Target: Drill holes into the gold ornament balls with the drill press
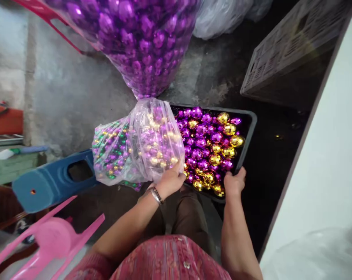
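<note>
A black plastic tray holds many shiny faceted balls, purple and gold. My right hand is closed over the tray's near right corner. Clear plastic bags with purple and gold balls inside cover the tray's left part. With my left hand I grip the near edge of the bag; some fingertips are hidden under the plastic. Farther left, another bagged bunch of green, purple and gold balls rests over a blue stool.
A huge clear bag of purple balls stands beyond the tray. The blue stool and a pink chair are at left. A grey crate stands far right, beside a white surface.
</note>
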The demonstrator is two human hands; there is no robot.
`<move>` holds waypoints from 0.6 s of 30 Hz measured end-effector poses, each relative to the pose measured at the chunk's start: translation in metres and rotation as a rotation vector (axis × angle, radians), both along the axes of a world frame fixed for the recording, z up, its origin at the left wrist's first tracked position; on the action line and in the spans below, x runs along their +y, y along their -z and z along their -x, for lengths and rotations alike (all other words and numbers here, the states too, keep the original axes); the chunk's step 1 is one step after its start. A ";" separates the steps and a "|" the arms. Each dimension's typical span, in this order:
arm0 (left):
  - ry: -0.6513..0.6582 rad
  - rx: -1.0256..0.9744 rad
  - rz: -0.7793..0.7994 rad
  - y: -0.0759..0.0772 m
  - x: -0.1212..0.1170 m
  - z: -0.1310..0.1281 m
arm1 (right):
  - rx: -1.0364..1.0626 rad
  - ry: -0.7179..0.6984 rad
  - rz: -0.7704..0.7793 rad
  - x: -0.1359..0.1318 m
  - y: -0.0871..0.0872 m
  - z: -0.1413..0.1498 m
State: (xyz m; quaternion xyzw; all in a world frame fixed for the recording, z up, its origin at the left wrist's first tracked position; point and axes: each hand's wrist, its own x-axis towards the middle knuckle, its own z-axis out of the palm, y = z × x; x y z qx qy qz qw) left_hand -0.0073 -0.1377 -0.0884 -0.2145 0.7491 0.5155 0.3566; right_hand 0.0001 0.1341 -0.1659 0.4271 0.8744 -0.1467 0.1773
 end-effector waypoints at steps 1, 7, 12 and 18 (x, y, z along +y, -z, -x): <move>-0.092 -0.009 -0.037 0.001 0.001 -0.009 | -0.014 -0.001 -0.007 -0.004 -0.003 0.000; -0.321 -0.013 -0.011 0.010 -0.010 -0.063 | -0.076 0.003 -0.052 -0.028 -0.021 0.002; -0.127 0.092 0.083 0.017 -0.018 -0.085 | -0.091 -0.017 -0.051 -0.045 -0.030 -0.004; -0.422 0.073 -0.121 0.020 -0.009 -0.071 | -0.056 -0.086 0.002 -0.053 -0.031 -0.023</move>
